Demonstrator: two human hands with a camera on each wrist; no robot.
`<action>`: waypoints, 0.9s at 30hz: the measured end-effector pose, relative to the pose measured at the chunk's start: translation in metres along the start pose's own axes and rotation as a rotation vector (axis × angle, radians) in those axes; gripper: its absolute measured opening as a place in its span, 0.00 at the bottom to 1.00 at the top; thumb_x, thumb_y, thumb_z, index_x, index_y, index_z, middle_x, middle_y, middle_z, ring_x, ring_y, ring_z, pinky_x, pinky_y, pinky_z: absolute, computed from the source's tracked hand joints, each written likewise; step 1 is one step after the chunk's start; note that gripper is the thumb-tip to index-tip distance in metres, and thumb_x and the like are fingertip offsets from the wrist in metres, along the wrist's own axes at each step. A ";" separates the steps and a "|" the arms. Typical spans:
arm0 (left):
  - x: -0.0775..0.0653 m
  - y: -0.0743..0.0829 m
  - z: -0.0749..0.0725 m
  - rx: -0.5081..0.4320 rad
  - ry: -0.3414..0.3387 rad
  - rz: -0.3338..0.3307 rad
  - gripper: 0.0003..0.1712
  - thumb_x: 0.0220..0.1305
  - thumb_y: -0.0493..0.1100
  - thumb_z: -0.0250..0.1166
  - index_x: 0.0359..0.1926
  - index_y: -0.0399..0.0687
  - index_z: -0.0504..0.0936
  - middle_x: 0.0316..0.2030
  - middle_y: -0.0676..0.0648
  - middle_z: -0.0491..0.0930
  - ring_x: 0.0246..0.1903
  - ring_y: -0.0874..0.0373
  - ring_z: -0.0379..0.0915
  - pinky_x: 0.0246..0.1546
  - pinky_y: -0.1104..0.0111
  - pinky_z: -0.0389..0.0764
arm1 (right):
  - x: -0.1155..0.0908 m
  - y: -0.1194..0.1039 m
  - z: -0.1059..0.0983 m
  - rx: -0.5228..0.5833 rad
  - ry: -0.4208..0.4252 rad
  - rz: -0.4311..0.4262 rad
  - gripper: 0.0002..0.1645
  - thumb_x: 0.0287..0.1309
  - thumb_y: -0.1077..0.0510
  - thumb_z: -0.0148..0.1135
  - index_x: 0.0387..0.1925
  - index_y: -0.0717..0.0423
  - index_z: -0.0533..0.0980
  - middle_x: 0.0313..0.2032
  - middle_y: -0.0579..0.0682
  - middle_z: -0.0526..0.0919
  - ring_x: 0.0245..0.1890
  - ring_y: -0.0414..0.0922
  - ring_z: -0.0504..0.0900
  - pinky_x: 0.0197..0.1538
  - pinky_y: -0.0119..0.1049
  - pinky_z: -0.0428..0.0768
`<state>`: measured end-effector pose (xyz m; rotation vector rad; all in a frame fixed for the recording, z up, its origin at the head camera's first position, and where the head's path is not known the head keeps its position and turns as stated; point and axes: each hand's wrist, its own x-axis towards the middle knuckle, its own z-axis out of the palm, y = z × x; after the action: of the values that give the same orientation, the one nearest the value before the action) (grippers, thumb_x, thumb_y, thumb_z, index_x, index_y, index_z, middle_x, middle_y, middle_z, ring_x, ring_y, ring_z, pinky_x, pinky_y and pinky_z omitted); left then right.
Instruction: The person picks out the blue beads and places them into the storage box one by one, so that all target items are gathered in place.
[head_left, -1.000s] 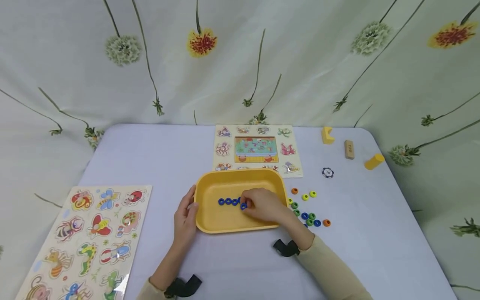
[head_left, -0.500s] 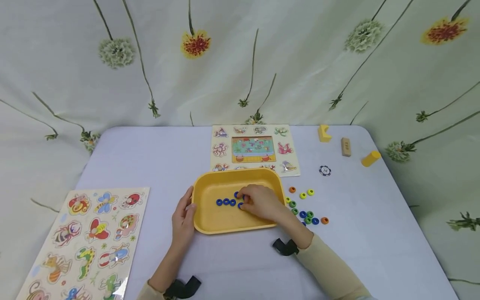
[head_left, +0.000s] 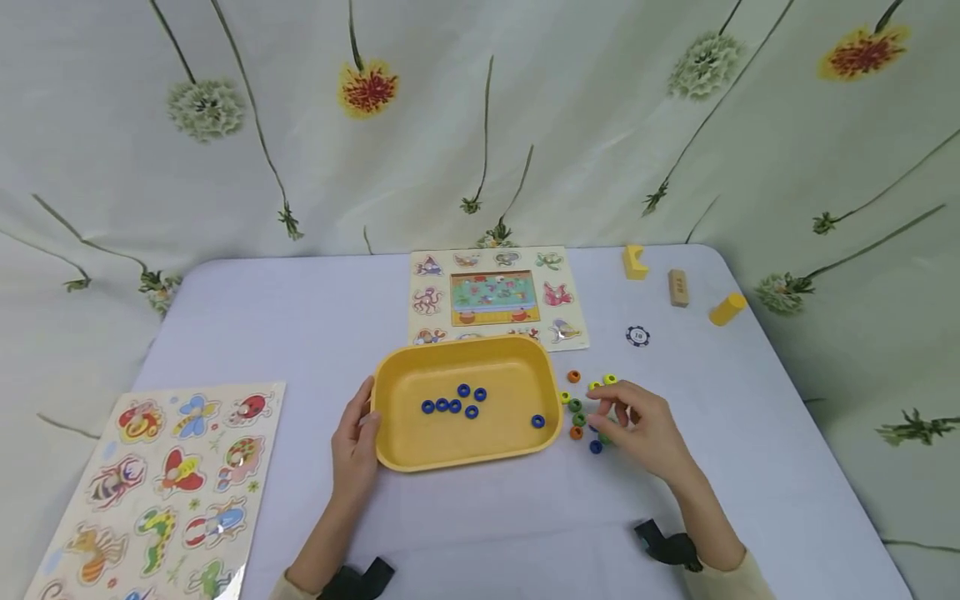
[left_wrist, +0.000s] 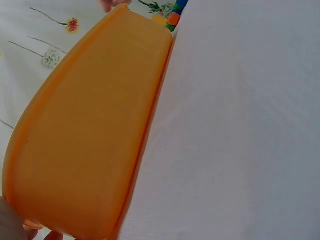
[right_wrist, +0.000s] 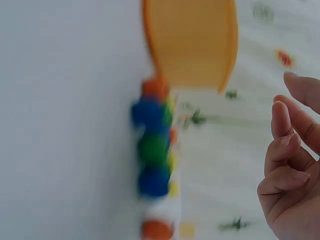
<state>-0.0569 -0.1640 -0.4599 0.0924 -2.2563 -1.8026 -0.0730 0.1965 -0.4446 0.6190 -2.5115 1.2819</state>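
My left hand point(head_left: 355, 450) grips the left end of a yellow tray point(head_left: 450, 454), thumb at the rim; its fingertips point(left_wrist: 54, 235) show beneath the tray end in the left wrist view. Inside the tray lie several blue ring beads point(head_left: 471, 412), most grouped near the middle, with a lone blue bead point(head_left: 537, 421) by the right wall. My right hand point(head_left: 643, 429) hovers over loose beads right of the tray. Its thumb and index finger stand apart with nothing between them in the right wrist view. The loose beads include orange point(head_left: 573, 377), green point(head_left: 574, 406) and blue point(head_left: 596, 447) ones, some hidden under the hand.
A sea-animal puzzle board point(head_left: 495, 296) lies behind the tray, partly covered by it. An insect puzzle board point(head_left: 161, 492) lies at the left. Toward the back right are a poker chip point(head_left: 637, 336), a yellow notched block point(head_left: 633, 262), a wooden block point(head_left: 678, 288) and a yellow cylinder point(head_left: 727, 309).
My right hand has left the blue beads inside the tray and moved right, over the loose beads. The lone blue bead near the right wall now shows. My left hand keeps its grip.
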 end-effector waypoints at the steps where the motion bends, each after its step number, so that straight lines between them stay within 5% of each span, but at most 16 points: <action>1: 0.000 0.000 0.000 -0.001 0.001 0.001 0.26 0.63 0.32 0.43 0.62 0.48 0.63 0.58 0.46 0.66 0.48 0.48 0.65 0.37 0.79 0.74 | -0.007 0.012 -0.004 -0.025 0.024 0.036 0.16 0.44 0.58 0.67 0.39 0.50 0.78 0.24 0.37 0.72 0.20 0.32 0.62 0.19 0.27 0.60; 5: 0.000 0.000 -0.001 -0.008 0.005 0.003 0.26 0.63 0.31 0.43 0.62 0.48 0.63 0.59 0.47 0.66 0.48 0.49 0.65 0.38 0.80 0.74 | -0.029 0.058 -0.008 -0.097 0.103 0.113 0.16 0.45 0.54 0.66 0.41 0.46 0.77 0.25 0.36 0.71 0.21 0.31 0.61 0.20 0.27 0.59; 8: 0.000 -0.001 0.000 -0.010 0.004 0.007 0.26 0.63 0.32 0.43 0.62 0.48 0.63 0.59 0.47 0.66 0.48 0.50 0.65 0.38 0.80 0.74 | -0.033 0.074 -0.007 -0.102 0.106 0.128 0.17 0.46 0.54 0.66 0.41 0.43 0.77 0.26 0.37 0.71 0.21 0.33 0.62 0.19 0.28 0.60; 18: 0.001 -0.001 0.000 -0.026 0.000 0.025 0.26 0.63 0.31 0.43 0.62 0.47 0.63 0.58 0.45 0.66 0.47 0.48 0.65 0.36 0.79 0.75 | -0.020 0.033 0.001 -0.215 -0.054 0.207 0.16 0.44 0.51 0.67 0.37 0.50 0.78 0.22 0.39 0.70 0.18 0.34 0.61 0.19 0.27 0.60; 27: 0.001 -0.003 0.000 -0.021 0.002 0.023 0.26 0.63 0.31 0.43 0.62 0.47 0.63 0.58 0.45 0.67 0.46 0.48 0.66 0.35 0.79 0.75 | -0.018 0.030 0.014 -0.414 -0.146 0.287 0.14 0.40 0.47 0.68 0.32 0.45 0.79 0.19 0.39 0.68 0.20 0.37 0.64 0.22 0.29 0.63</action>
<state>-0.0578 -0.1649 -0.4625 0.0644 -2.2273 -1.8138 -0.0720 0.2054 -0.4811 0.2721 -2.9480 0.7696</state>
